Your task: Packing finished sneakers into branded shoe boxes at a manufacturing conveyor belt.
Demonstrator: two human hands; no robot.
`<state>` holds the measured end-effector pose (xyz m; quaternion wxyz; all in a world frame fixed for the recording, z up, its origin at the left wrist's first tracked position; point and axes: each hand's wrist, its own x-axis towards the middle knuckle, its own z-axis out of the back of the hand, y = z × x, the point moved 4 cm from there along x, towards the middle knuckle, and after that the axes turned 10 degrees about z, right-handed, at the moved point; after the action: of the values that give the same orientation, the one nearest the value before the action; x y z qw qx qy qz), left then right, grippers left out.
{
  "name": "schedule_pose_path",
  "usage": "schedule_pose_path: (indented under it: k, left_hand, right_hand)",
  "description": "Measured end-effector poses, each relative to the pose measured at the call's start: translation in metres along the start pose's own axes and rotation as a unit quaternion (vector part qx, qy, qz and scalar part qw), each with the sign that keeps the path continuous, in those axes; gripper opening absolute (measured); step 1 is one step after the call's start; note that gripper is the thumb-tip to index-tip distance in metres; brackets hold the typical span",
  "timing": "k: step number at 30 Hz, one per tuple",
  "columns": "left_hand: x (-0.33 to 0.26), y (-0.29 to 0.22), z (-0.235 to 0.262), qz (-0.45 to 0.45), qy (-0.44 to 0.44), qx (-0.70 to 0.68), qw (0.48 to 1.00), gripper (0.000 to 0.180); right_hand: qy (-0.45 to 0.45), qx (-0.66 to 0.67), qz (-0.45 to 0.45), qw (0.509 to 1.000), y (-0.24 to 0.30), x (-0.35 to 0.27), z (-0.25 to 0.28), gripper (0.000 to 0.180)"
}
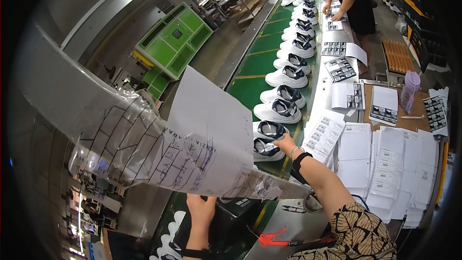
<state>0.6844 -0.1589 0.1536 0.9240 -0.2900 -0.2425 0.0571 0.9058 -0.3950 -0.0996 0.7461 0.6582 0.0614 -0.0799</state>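
Note:
My right hand (287, 144) reaches over the belt with its fingers closed at a small white label (270, 147), over the dark opening of the nearest white shoe (263, 156). Whether the label is stuck to the shoe I cannot tell. Beside that shoe stands another white shoe (271, 128) with a dark lining. My left hand (200, 207) is low in the picture, next to a black box-like thing (237, 208); a hanging paper sheet and a metal bar hide its fingertips.
A metal bar (288, 191) with a white paper sheet (207, 110) crosses in front. White shoes line the green belt (250, 78). Label sheets (323, 135) and paper stacks (353, 163) cover the right bench. A red-handled tool (274, 237) lies near me. A co-worker (353, 0) stands farther along.

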Motion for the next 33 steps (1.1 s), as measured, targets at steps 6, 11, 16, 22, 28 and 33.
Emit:
schedule_pose_path:
  k: [6,11,16,22,28,33]
  left_hand:
    - [-0.009,-0.013,0.020,0.010,0.028,0.080,0.996,0.040]
    - [-0.046,0.024,0.060,0.089,-0.015,0.058,0.994,0.052]
    - [-0.070,0.045,0.092,0.084,-0.015,0.136,0.987,0.043]
    - [-0.070,0.031,0.067,0.028,-0.090,0.221,0.971,0.037]
    - [-0.079,0.035,0.066,0.039,-0.129,0.254,0.958,0.035]
    - [-0.084,0.034,0.067,0.041,-0.119,0.216,0.968,0.033]
  right_hand:
    - [-0.032,0.029,0.005,0.999,-0.035,0.040,-0.004,0.042]
    - [-0.024,0.085,0.066,0.994,-0.026,0.032,-0.013,0.025]
    - [-0.011,0.100,0.084,0.991,0.006,0.002,-0.007,0.019]
    - [0.087,0.205,-0.051,0.973,-0.050,0.025,0.010,0.023]
    - [0.004,0.163,0.028,0.986,0.001,-0.016,0.011,0.022]
    - [-0.091,0.140,0.116,0.979,0.043,-0.041,0.037,0.022]
